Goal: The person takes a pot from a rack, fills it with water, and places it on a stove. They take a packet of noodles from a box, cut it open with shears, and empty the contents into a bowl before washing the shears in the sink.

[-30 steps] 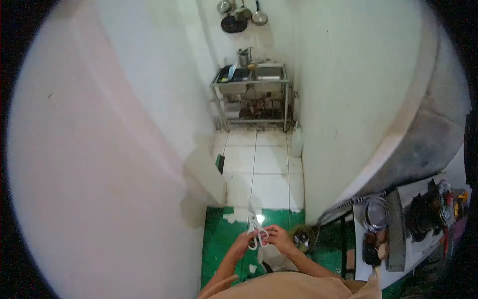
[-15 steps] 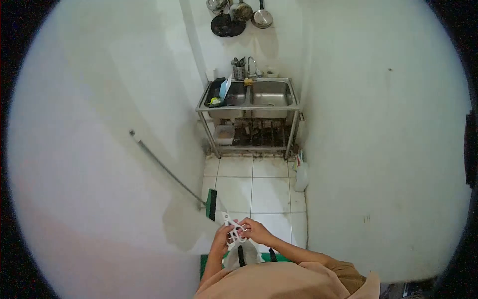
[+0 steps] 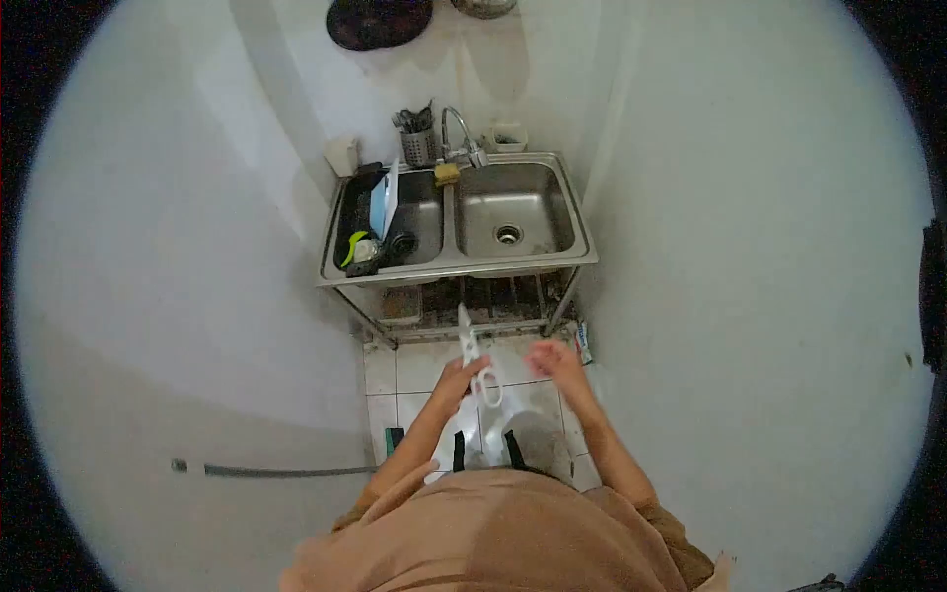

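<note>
My left hand [image 3: 462, 376] grips white-handled scissors [image 3: 472, 357] by the handles, the blades pointing away from me toward the sink. Beside them, my right hand [image 3: 554, 361] is off the scissors, fingers spread, holding nothing. Both hands hover over the white floor tiles just in front of a steel double sink [image 3: 582, 259]. The right basin [image 3: 507, 211] is bare down to its drain. The left basin [image 3: 424, 212] holds dishes, with a black rack [image 3: 356, 217] and a blue board [image 3: 384, 197] at its side.
A faucet [image 3: 460, 136], a yellow sponge [image 3: 447, 174] and a cutlery holder [image 3: 418, 146] sit at the sink's back edge. A dark pan [image 3: 378, 20] hangs on the wall above. White walls close in on both sides. A broom handle [image 3: 286, 471] lies low left.
I have walked forward to the sink, which now sits much closer. My right hand has come off the scissors, which only my left hand now holds.
</note>
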The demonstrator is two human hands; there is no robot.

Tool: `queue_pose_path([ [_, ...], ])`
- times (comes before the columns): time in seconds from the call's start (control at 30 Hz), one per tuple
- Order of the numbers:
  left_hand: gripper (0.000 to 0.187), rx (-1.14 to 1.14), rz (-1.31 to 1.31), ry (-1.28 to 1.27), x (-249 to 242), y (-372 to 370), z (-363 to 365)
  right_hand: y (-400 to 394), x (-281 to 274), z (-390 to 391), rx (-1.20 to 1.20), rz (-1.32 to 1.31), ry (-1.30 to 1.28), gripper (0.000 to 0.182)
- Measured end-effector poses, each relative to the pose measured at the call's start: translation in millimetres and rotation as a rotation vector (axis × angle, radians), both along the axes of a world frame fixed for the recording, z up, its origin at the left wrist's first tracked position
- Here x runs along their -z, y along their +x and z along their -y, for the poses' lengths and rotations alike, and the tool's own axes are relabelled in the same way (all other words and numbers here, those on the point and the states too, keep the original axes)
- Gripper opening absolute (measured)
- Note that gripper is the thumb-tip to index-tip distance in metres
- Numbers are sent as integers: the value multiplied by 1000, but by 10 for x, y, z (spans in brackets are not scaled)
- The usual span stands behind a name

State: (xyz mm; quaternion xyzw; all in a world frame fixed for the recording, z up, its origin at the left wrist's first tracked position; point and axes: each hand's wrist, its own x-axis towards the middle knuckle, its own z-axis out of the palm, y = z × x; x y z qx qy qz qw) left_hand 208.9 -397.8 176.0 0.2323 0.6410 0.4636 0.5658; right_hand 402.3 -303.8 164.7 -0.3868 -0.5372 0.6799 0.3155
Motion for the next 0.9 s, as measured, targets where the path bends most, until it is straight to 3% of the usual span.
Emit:
queue_pose_path([
  [0.17,31,65,73,55,183,-408,-1698,-471,-221,-1675,109,-11,17,15],
  [0.33,37,-29,178,11,532,-731,-2730,-1538,-195,-3717,26,-86,225,17],
  [0.4,33,-96,169,-95,549,-784,-3016,-2107,-162,-4412,16,37,402,16],
  [0.47,30,-154,180,-147,517,-845,-3244,-2657,-95,-4972,-28,351,769,23],
  [0.53,28,-147,210,-163,555,-947,-3430,-3234,139,-5492,-155,333,880,32],
  [0.57,28,-173,230,-184,619,-974,-3502,-3469,320,-5678,-190,338,862,32],
  [0.63,25,-194,308,-250,868,-1089,-3692,-3841,669,-5934,-129,376,1172,37],
  [0.73,27,-238,304,-228,1047,-1056,-3899,-3938,658,-6009,-322,543,946,42],
  [0.9,31,-148,245,-299,1044,-1134,-4131,-3657,841,-5850,-379,482,1034,52],
])
